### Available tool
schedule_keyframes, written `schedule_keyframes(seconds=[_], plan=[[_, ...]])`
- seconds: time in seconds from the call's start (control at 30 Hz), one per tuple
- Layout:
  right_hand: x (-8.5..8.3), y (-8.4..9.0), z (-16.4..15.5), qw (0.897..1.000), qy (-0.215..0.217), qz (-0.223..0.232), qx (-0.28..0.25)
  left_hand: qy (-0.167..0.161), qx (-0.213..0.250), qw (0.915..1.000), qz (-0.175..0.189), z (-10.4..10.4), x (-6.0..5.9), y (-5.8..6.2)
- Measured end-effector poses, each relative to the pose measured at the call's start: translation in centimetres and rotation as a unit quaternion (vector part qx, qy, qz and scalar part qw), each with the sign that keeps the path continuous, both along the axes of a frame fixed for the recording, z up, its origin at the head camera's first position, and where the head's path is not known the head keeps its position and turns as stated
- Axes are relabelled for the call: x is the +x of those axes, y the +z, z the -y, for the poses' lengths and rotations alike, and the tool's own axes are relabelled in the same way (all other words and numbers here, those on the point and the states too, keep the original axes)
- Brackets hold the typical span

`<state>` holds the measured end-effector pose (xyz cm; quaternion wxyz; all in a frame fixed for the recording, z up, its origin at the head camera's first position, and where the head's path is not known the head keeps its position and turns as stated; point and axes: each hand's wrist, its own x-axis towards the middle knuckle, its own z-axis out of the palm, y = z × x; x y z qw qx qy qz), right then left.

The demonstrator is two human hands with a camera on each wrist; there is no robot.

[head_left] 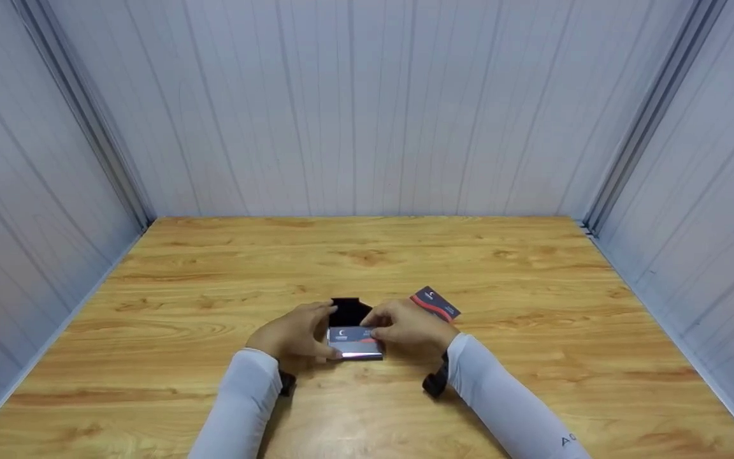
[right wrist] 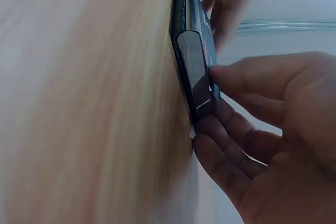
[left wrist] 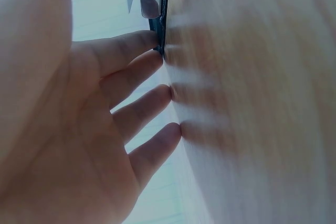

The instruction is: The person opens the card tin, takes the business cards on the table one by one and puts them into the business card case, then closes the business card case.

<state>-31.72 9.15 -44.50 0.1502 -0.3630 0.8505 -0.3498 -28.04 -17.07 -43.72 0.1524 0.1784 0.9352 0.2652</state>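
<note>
A business card case (head_left: 362, 349) lies on the table with its black lid (head_left: 346, 312) raised at the back and its silver metal tray facing up. On top of the tray is a dark grey business card (head_left: 345, 334) with a red stripe and a white logo. My left hand (head_left: 292, 331) holds the case by its left side, thumb at the front corner and forefinger by the lid; other fingertips touch the table. My right hand (head_left: 410, 325) pinches the card's right end, its thumb on the card (right wrist: 213, 59). Its lower fingers rest against the case's metal end (right wrist: 193, 61).
A second card (head_left: 436, 303) of the same design lies on the wood-grain table (head_left: 367, 255), just behind the right hand, which partly covers it. Pale panel walls (head_left: 354, 108) enclose the table at the back and on both sides.
</note>
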Motion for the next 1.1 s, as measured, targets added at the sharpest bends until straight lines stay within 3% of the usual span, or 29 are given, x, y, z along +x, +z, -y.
schedule_keyframes(seconds=[0.43,0.9,1.1], plan=[[0.0,0.0,0.0,0.998,0.033,-0.05,0.015,0.001,-0.006,1.0,0.001,-0.1,0.1,0.1],[-0.1,0.4,-0.8,1.0,0.003,0.011,0.003,-0.009,-0.014,0.9998,-0.009,0.0,-0.1,-0.1],[-1.1,1.6,-2.8,0.999,-0.043,-0.005,-0.001,-0.013,-0.008,0.9998,-0.01,0.0,0.0,-0.1]])
